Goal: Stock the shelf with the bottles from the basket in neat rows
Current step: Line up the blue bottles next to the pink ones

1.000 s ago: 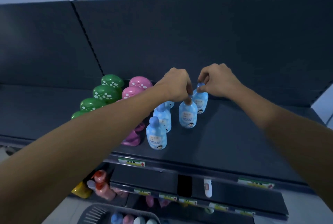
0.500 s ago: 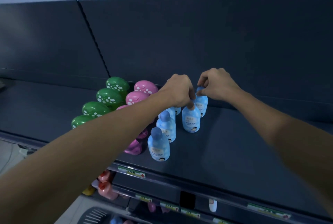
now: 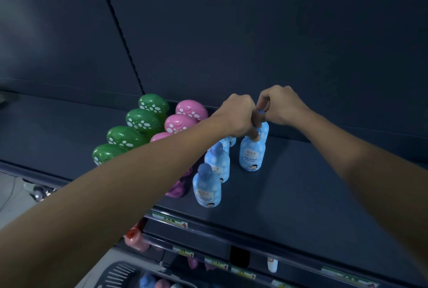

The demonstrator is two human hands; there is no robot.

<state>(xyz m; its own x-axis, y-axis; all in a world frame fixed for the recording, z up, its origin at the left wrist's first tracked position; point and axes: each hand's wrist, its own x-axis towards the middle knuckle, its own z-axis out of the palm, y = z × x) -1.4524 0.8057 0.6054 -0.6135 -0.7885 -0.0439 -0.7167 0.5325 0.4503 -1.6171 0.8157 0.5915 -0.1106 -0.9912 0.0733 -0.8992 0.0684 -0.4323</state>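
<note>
On the dark shelf (image 3: 312, 195) stand light blue bottles in two rows. My left hand (image 3: 238, 116) pinches the cap of the front bottle of the right row (image 3: 251, 155). My right hand (image 3: 281, 105) pinches the cap of the bottle behind it (image 3: 265, 129), close to the back panel. Both bottles stand upright on the shelf. The left row holds a front blue bottle (image 3: 206, 187), a second blue bottle (image 3: 217, 162) and more behind, partly hidden by my left arm. The basket (image 3: 120, 275) shows at the bottom edge with several bottles inside.
Green mushroom-capped bottles (image 3: 136, 125) and pink mushroom-capped bottles (image 3: 185, 116) fill rows to the left of the blue ones. The shelf to the right of the blue bottles is bare. Lower shelves with price labels (image 3: 171, 219) hold small reddish bottles (image 3: 136, 239).
The view has tilted up and shifted left. Both hands stay pinched on the caps of the same two blue bottles, which remain standing on the shelf.
</note>
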